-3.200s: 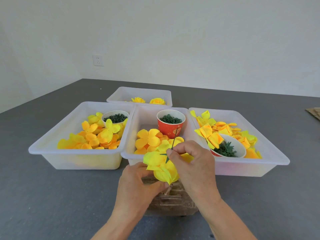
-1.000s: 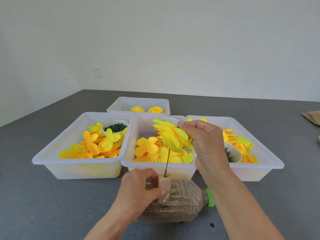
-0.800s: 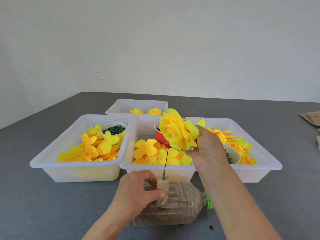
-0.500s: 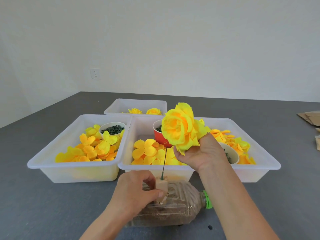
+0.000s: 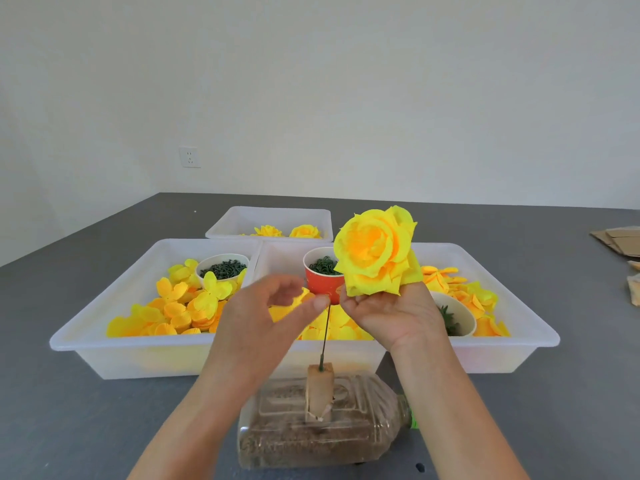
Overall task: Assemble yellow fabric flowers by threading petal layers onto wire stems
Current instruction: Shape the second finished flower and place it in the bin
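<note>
My right hand [image 5: 394,315] holds a finished yellow fabric flower [image 5: 375,252] by its base, palm toward me, bloom facing the camera. Just left of it, a thin green wire stem [image 5: 325,336] stands upright in a small tan block [image 5: 319,389]. The block sits on a clear bottle [image 5: 311,434] of brown grains lying on its side. My left hand [image 5: 256,317] hovers above the block, fingers loosely curled, thumb tip at the wire's top end. Loose yellow petal layers [image 5: 180,306] fill the bins behind.
Three white bins stand in a row: left [image 5: 104,327], middle [image 5: 277,247], right [image 5: 519,306]. A fourth bin [image 5: 235,220] behind holds two finished flowers. A red cup [image 5: 322,285] and two white bowls [image 5: 223,268] [image 5: 457,313] hold green pieces. Cardboard [image 5: 620,240] lies far right.
My right hand lifted the flower off the wire and turned its bloom toward me. My left hand let go of the block and rose to the wire's top.
</note>
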`<move>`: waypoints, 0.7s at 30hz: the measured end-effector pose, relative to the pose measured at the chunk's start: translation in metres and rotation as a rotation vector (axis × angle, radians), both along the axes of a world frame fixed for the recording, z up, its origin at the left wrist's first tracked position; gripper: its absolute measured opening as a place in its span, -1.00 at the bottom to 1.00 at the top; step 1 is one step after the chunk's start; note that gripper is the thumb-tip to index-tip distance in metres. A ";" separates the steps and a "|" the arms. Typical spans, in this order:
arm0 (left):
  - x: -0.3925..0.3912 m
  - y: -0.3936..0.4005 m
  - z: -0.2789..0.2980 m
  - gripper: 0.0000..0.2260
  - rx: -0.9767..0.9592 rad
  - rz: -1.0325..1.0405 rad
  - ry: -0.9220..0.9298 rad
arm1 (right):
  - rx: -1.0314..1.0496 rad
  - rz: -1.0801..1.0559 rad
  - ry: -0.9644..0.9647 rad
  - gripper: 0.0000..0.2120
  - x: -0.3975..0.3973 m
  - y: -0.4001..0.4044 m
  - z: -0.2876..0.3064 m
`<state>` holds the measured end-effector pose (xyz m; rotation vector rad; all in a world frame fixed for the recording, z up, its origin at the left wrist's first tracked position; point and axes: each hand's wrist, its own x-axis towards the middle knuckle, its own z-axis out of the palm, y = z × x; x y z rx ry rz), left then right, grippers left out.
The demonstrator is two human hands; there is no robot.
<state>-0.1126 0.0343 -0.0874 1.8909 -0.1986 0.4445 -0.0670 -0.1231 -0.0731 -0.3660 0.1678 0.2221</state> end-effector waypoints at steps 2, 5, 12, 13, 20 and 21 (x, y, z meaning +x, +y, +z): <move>0.005 -0.012 0.017 -0.65 -0.164 -0.027 -0.015 | 0.057 0.015 -0.024 -0.72 0.002 0.005 -0.001; 0.018 -0.029 0.036 -0.79 -0.358 -0.120 0.100 | 0.037 0.032 -0.053 -0.80 0.004 0.014 -0.004; 0.042 -0.032 0.048 -0.95 -0.626 -0.224 0.290 | -0.006 0.058 -0.137 -0.79 0.005 0.019 -0.002; 0.046 -0.032 0.047 -0.96 -0.647 -0.213 0.298 | -0.020 0.073 -0.150 -0.80 0.007 0.018 -0.003; 0.071 -0.025 0.052 -0.98 -0.712 -0.196 0.344 | -0.240 0.199 -0.227 -0.76 0.024 0.009 -0.005; 0.076 -0.023 0.053 -0.97 -0.715 -0.199 0.353 | -0.298 0.224 -0.265 -0.83 0.028 0.006 -0.005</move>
